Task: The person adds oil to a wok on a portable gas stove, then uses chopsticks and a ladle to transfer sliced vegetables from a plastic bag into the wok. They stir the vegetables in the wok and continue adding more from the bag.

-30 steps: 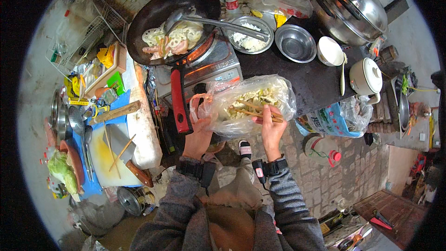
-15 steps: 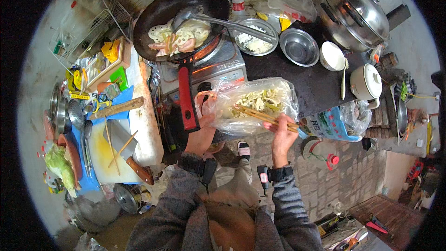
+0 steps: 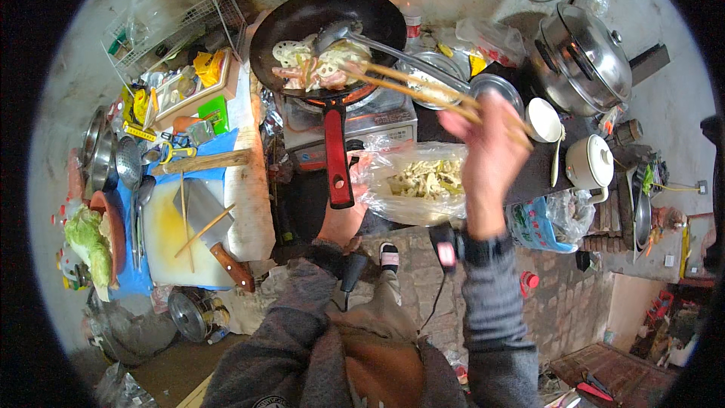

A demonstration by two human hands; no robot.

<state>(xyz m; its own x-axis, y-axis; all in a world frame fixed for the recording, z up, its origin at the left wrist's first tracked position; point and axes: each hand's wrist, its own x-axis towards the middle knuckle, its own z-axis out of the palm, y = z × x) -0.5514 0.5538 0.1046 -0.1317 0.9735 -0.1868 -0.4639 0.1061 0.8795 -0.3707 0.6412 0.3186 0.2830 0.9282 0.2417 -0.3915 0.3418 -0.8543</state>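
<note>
My right hand (image 3: 487, 162), slightly blurred, is closed around a pair of long wooden chopsticks (image 3: 408, 93). Their tips are at the food in the black wok (image 3: 370, 19). White lotus root slices and pinkish pieces (image 3: 306, 64) lie in the wok, with a metal spatula (image 3: 400, 55) resting among them and across the rim. Below the wok's red handle (image 3: 337, 159), my left hand (image 3: 341, 219) grips one end of a clear plastic bag (image 3: 381, 166). Pale, chopped food with green bits (image 3: 427, 180) sits in the bag.
The wok stands on a stove (image 3: 377, 121) with a glow beneath it. To the right are metal bowls (image 3: 495, 87), a white bowl (image 3: 542, 119), a lidded pot (image 3: 589, 161) and a large steamer (image 3: 578, 60). A cutting board (image 3: 170, 249) with a cleaver (image 3: 208, 211) lies left.
My right hand has lifted the chopsticks from the bag up and across to the wok. The left hand still grips the bag. The whole view has shifted slightly.
</note>
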